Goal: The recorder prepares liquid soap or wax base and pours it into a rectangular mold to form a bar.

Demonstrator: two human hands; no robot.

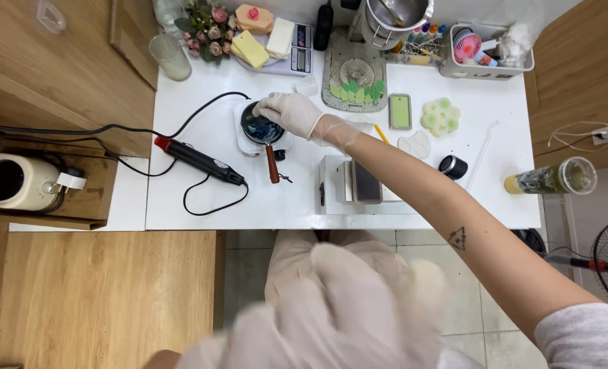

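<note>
the gloved right hand [289, 113] rests over the small dark pan [261, 128] on its white warmer, mid-counter [201, 198], fingers curled together on the rim. bare counter lies toward the near edge. left hand [318, 321] hangs blurred below, its grip unreadable.

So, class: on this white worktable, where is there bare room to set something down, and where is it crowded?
Bare patches: the front left corner of the white table, below the black heat tool; and the right front, between the black cup and the green bottle. The back edge is crowded: flowers, scale, storage tray.
</note>
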